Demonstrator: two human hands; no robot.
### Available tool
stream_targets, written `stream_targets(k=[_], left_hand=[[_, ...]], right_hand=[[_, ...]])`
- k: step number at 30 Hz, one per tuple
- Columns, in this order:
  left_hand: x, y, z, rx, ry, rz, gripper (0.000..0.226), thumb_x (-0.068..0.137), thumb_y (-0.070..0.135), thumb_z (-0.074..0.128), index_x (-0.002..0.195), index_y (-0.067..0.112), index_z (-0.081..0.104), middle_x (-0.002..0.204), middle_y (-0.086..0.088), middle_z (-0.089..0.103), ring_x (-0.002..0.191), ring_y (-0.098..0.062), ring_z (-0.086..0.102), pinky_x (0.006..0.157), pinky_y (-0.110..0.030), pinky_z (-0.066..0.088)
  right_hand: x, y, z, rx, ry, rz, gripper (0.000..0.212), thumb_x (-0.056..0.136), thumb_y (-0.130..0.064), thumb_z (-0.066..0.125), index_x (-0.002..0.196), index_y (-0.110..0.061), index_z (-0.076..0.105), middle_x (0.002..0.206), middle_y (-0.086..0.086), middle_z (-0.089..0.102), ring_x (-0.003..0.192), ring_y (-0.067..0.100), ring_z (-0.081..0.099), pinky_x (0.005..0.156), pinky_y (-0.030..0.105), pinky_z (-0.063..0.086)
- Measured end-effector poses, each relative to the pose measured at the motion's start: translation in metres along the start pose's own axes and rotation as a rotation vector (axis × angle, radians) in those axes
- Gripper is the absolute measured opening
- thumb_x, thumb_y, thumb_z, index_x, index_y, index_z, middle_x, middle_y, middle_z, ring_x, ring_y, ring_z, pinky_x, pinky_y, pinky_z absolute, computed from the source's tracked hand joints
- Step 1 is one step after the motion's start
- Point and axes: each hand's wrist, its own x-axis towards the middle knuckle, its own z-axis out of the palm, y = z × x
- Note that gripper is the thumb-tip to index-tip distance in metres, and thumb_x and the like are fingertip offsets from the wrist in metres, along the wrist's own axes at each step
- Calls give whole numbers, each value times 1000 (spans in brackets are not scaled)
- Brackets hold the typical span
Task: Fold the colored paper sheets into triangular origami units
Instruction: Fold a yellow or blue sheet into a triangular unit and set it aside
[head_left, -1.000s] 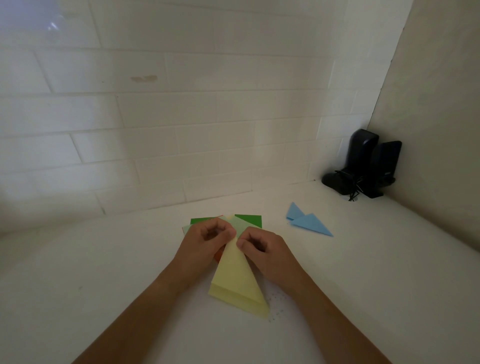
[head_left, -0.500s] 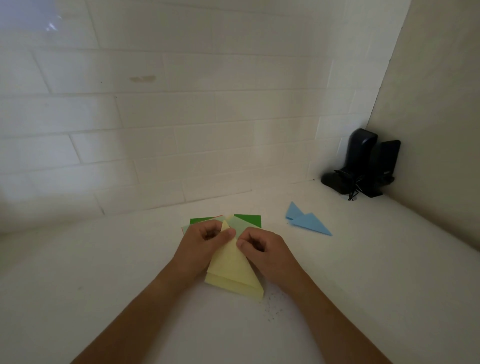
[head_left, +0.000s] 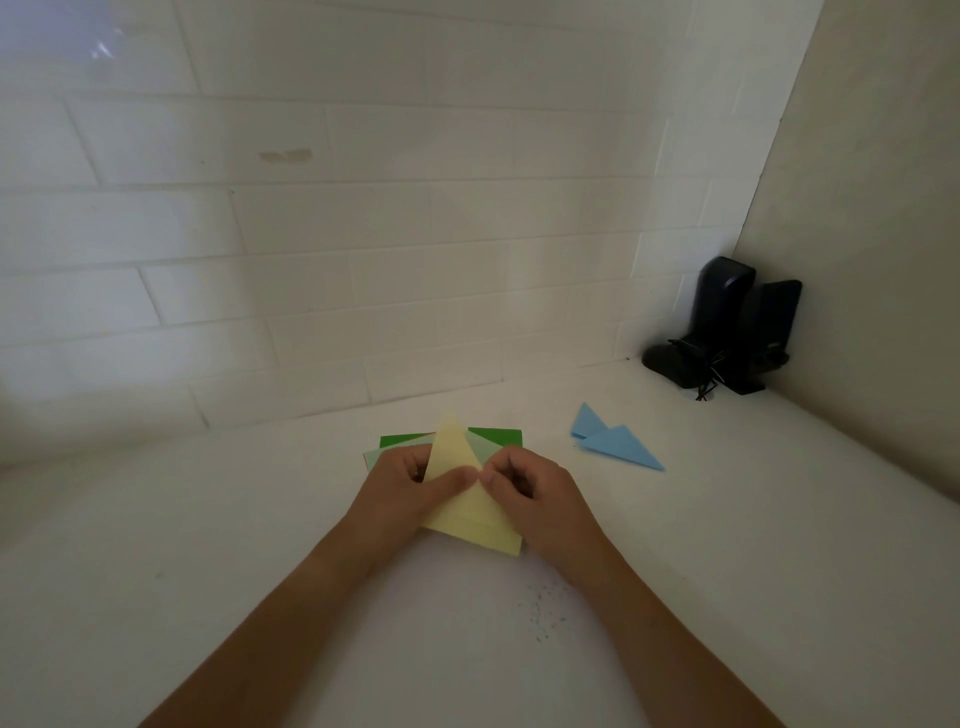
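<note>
Pale yellow folded paper triangle (head_left: 457, 467): between both hands, apex pointing away. Left hand (head_left: 402, 493): fingers curled, thumb pinching its left edge. Right hand (head_left: 535, 493): fingers curled, pinching its right edge. Green paper sheets (head_left: 493, 436): stacked under and beyond the hands. Two light blue folded triangular units (head_left: 615, 444): beyond and right of the right hand.

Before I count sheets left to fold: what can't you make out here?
Head view only:
- Stack: mostly hidden under the yellow paper and both hands; sheet count unclear.
- Fingertips of left hand and right hand: curled under.
- Black objects: too dark to identify.
</note>
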Motion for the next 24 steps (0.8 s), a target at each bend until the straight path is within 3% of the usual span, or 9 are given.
stream_targets(k=[5, 8, 10, 13, 16, 19, 21, 24], left_hand=[[1, 0, 2, 31, 50, 26, 14, 93, 20, 75, 95, 7, 79, 91, -18, 77, 78, -24, 72, 71, -37, 54], [1, 2, 1, -1, 88, 43, 19, 94, 20, 74, 92, 1, 76, 81, -23, 74, 66, -32, 72, 59, -37, 57], [1, 3, -2, -31, 106, 44, 22, 95, 20, 73, 93, -2, 75, 79, -24, 74, 63, -41, 72, 58, -42, 59], [0, 4, -1, -52, 117, 28, 20, 95, 18, 73, 94, -2, 74, 81, -24, 75, 64, -41, 72, 58, -43, 59], [4, 0, -3, -55, 185, 20, 16, 95, 20, 73, 100, 5, 76, 90, -18, 77, 78, -31, 73, 69, -42, 57], [7, -2, -5, -73, 242, 5, 17, 92, 17, 76, 109, 14, 73, 100, -6, 78, 94, -27, 74, 72, -29, 58], [9, -3, -3, -6, 317, 41, 37, 87, 13, 81, 119, 20, 63, 111, 0, 71, 103, -20, 69, 76, -25, 58], [12, -6, -7, 173, 482, 198, 69, 80, 14, 87, 134, 32, 49, 129, 2, 50, 118, -11, 52, 98, -30, 46]], right_hand=[[-1, -1, -1, 1, -17, -12, 16, 100, -22, 64, 84, -21, 64, 62, -17, 49, 59, 2, 40, 56, 15, 33], [-1, 0, 0, 22, -12, 1, 16, 100, -22, 64, 84, -22, 64, 65, -16, 50, 60, 1, 41, 57, 15, 33], [-1, 0, 0, 18, -19, 7, 16, 100, -23, 64, 85, -24, 64, 68, -15, 53, 62, 1, 43, 58, 15, 34], [-1, 0, 0, 18, -23, 11, 16, 100, -23, 63, 84, -26, 64, 68, -15, 53, 62, 1, 43, 58, 15, 34], [0, 0, 0, 43, -20, 16, 14, 99, -25, 64, 86, -27, 65, 72, -9, 58, 63, 3, 46, 59, 16, 35], [-1, 1, 0, 65, -15, 38, 11, 97, -21, 65, 88, -26, 66, 74, -4, 64, 64, 6, 51, 60, 21, 40], [-1, 0, -1, 49, 2, 30, 13, 95, -14, 65, 87, -23, 67, 71, -8, 60, 63, 4, 48, 60, 16, 38], [-2, -2, -1, 43, 17, 24, 17, 92, -6, 62, 83, -19, 67, 63, -16, 51, 60, 2, 40, 56, 13, 33]])
